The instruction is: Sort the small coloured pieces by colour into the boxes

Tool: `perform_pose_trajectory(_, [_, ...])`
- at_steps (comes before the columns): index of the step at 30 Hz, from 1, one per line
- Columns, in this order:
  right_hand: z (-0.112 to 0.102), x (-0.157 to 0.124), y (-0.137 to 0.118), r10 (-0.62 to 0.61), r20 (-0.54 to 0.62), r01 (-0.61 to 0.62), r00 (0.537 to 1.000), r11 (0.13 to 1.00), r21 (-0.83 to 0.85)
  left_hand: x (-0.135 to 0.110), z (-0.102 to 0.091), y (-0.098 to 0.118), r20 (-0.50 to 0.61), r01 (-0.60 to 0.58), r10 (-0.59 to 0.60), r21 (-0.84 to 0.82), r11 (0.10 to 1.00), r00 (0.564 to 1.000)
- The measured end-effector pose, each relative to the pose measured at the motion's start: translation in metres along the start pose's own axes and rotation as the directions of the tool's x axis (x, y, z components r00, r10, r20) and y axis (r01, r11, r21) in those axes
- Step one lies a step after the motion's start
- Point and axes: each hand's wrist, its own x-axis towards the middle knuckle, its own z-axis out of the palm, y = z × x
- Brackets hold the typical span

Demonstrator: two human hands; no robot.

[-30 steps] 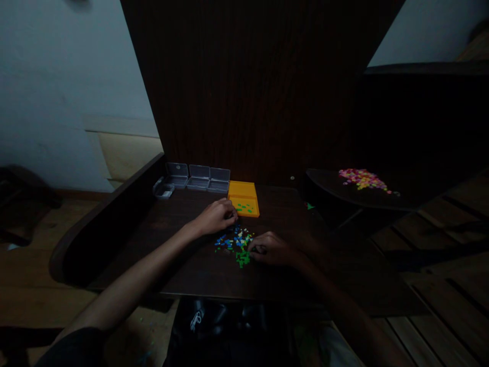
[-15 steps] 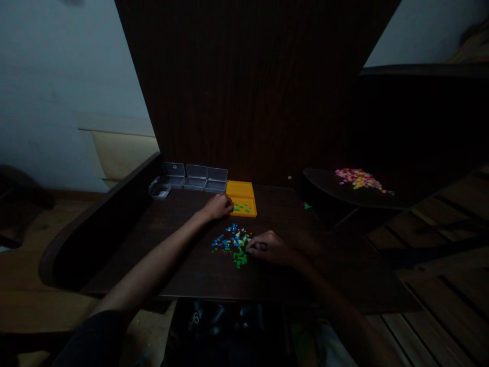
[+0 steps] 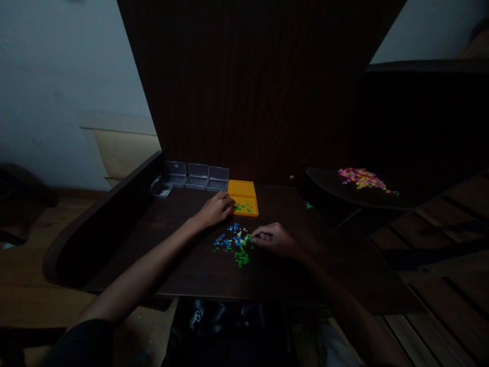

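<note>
A heap of small coloured pieces [image 3: 235, 242], blue, green and yellow, lies in the middle of a dark wooden table [image 3: 183, 265]. My right hand [image 3: 273, 238] rests at the heap's right edge with its fingers curled in a pinch; what it holds is too small to see. My left hand [image 3: 216, 208] reaches to the left edge of an orange tray [image 3: 243, 196] that has a few green pieces in it. Its fingers are bent and close together at the tray's rim.
A row of clear plastic boxes [image 3: 196, 176] with open lids stands at the back left, beside the tray. A second pile of pink and yellow pieces [image 3: 361, 178] lies on a round dark surface to the right. A dark wood panel rises behind.
My left hand left the heap and moved to the orange tray's left edge. My right hand moved up from the green pieces to the heap's right edge.
</note>
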Motion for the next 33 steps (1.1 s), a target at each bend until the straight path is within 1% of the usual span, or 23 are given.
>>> perform_pose_trajectory(3, [-0.009,0.008,0.000,0.018,-0.056,-0.018,0.998,1.000,-0.005,-0.016,-0.009,0.011,0.030,-0.014,0.015,-0.050,0.999,0.999])
perform_pose_trajectory(7, [-0.020,0.026,0.007,0.050,-0.140,-0.047,0.989,0.999,0.023,-0.038,-0.009,0.026,0.089,-0.068,0.083,-0.162,0.984,0.993])
perform_pose_trajectory(10, [-0.027,0.044,0.018,0.063,-0.215,-0.055,0.974,0.998,0.044,-0.052,-0.008,0.036,0.119,-0.088,0.117,-0.223,0.971,0.986])
perform_pose_trajectory(14, [-0.035,0.069,0.036,0.069,-0.295,-0.074,0.953,0.997,-0.004,-0.067,-0.011,0.043,0.154,-0.109,0.151,-0.253,0.961,0.976])
perform_pose_trajectory(17, [-0.038,0.085,0.046,0.124,-0.315,-0.155,0.941,0.985,-0.075,-0.076,-0.013,0.046,0.188,-0.132,0.190,-0.283,0.950,0.964])
perform_pose_trajectory(20, [-0.037,0.095,0.052,0.177,-0.318,-0.242,0.932,0.954,-0.179,-0.082,-0.012,0.048,0.200,-0.125,0.189,-0.295,0.947,0.961])
perform_pose_trajectory(24, [-0.030,0.102,0.054,0.236,-0.313,-0.340,0.920,0.877,-0.339,-0.085,-0.006,0.052,0.215,-0.094,0.155,-0.270,0.958,0.964])
perform_pose_trajectory(27, [-0.025,0.103,0.054,0.280,-0.315,-0.398,0.907,0.815,-0.422,-0.086,-0.002,0.054,0.224,-0.119,0.180,-0.262,0.958,0.958])
perform_pose_trajectory(30, [-0.023,0.102,0.053,0.325,-0.296,-0.432,0.898,0.776,-0.460,-0.086,0.000,0.056,0.227,-0.149,0.209,-0.256,0.955,0.951])
perform_pose_trajectory(33, [-0.023,0.101,0.050,0.335,-0.275,-0.431,0.901,0.764,-0.480,-0.086,0.001,0.056,0.227,-0.160,0.218,-0.247,0.956,0.949])
